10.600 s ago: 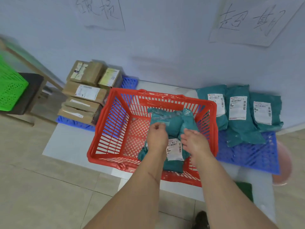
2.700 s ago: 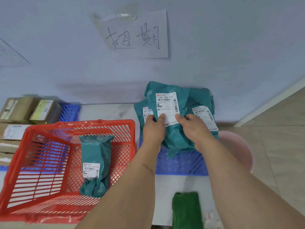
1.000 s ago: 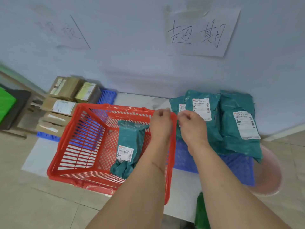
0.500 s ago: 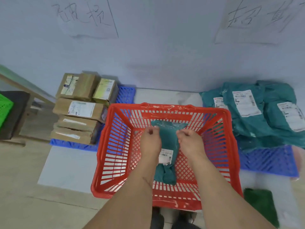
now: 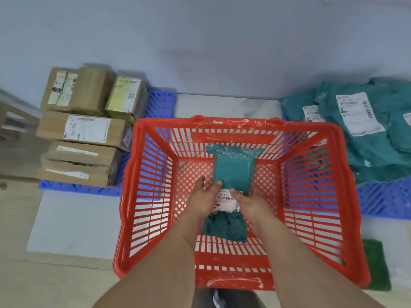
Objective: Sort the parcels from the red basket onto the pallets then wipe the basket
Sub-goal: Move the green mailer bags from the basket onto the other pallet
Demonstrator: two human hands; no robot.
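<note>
The red basket (image 5: 311, 196) stands on the floor in front of me. One teal parcel (image 5: 233, 170) with a white label lies lengthwise inside it. My left hand (image 5: 203, 201) grips the parcel's left edge, thumb on the label. My right hand (image 5: 250, 202) grips its right edge. Both hands are deep in the basket. Brown cardboard boxes (image 5: 84, 130) are stacked on a blue pallet (image 5: 162, 103) at the left. Several teal parcels (image 5: 367, 130) lie on another blue pallet (image 5: 384, 196) at the right.
A green cloth (image 5: 375, 265) lies on the floor at the basket's right front corner. A pale wall runs behind everything. A wooden frame (image 5: 9, 121) shows at the far left edge.
Both hands dropped deeper into the basket and took hold of the teal parcel by its sides. Earlier they had laid another teal parcel on the right pallet.
</note>
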